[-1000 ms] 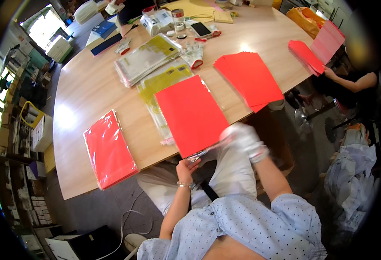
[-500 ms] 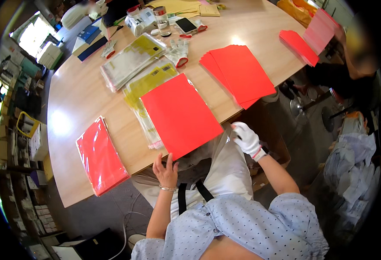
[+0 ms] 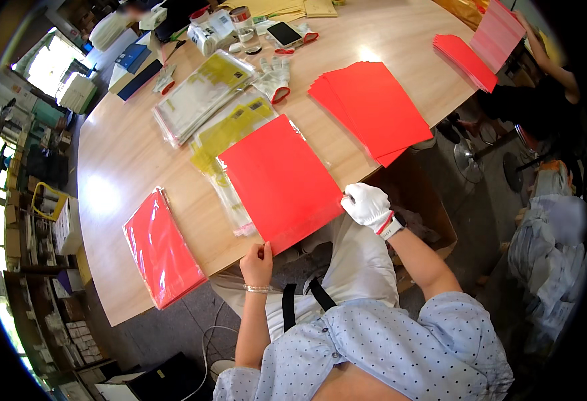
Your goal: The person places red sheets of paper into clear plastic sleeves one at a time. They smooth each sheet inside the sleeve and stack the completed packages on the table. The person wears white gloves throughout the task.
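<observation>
A red sheet (image 3: 280, 180) lies in front of me in a clear plastic bag, its near edge over the table's edge. My bare left hand (image 3: 256, 266) is closed in a pinch at the bag's near left corner. At the near right corner, my white-gloved right hand (image 3: 368, 206) has its fingers closed on the bag's edge. Beneath the red sheet, partly covered, are clear bags with olive-yellow printing (image 3: 223, 142). To the left rests a stack of glossy bagged red sheets (image 3: 164, 252). Loose red sheets (image 3: 377, 110) are fanned out on the right.
Another stack of clear bags (image 3: 200, 97) lies farther back beside a spare glove (image 3: 274, 79). A phone (image 3: 284, 34), a glass jar (image 3: 243, 23) and scissors (image 3: 175, 48) are at the far side. At right, a co-worker's arm (image 3: 548, 60) holds pink-red sheets (image 3: 497, 33).
Both hands have closed on the near corners of the bagged red sheet; before, their fingers were apart. The right hand has moved slightly left. The view has shifted a little.
</observation>
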